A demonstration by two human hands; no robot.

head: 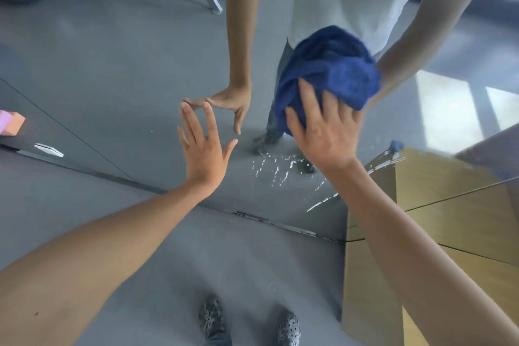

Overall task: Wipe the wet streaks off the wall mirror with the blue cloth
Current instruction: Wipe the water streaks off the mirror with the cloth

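Note:
The wall mirror fills the upper part of the head view and reaches down to the floor. My right hand presses a bunched blue cloth flat against the glass, fingers spread over it. Wet streaks run down the mirror just below that hand, with more drips lower right. My left hand is open, fingertips touching the glass to the left of the cloth. The reflection shows my arms and light shirt.
A wooden cabinet stands against the mirror on the right, under my right forearm. The mirror's bottom edge meets the grey floor. My patterned shoes stand below. A pink and orange block sits at the left edge.

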